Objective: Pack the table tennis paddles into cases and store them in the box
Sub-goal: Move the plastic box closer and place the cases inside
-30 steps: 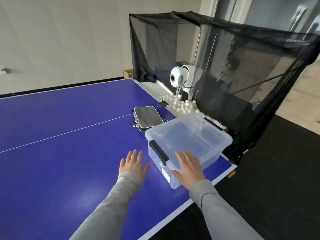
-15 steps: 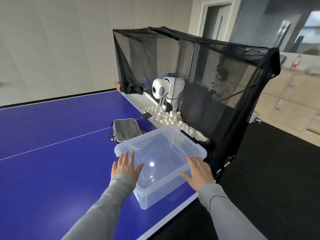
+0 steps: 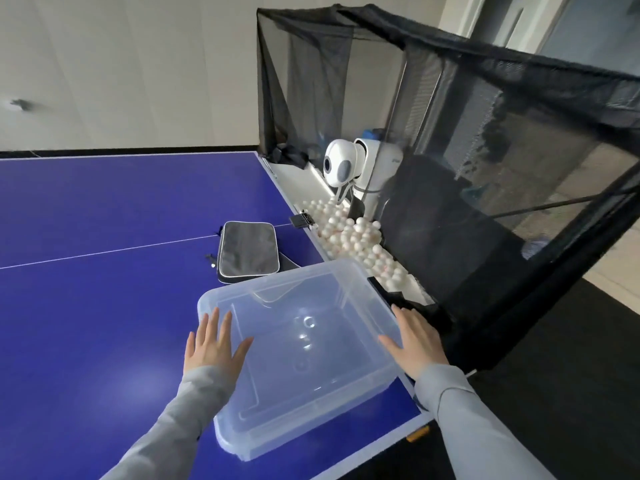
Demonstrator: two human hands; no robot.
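Box (image 3: 304,420) tipped nearer; left hand (image 3: 213,344), right hand (image 3: 414,341) flat against it; case (image 3: 247,251) part-hidden.

A clear open-topped plastic box (image 3: 304,434) stands on the table (image 3: 86,323), a grey case (image 3: 247,251) flat behind it.

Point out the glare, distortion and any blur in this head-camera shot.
Head view: small bright highlights glint on the floor of the clear box. A soft pale sheen lies on the blue table left of it. Wide-angle bend tilts the frame of the black net. The picture is slightly soft overall, with no heavy motion blur.
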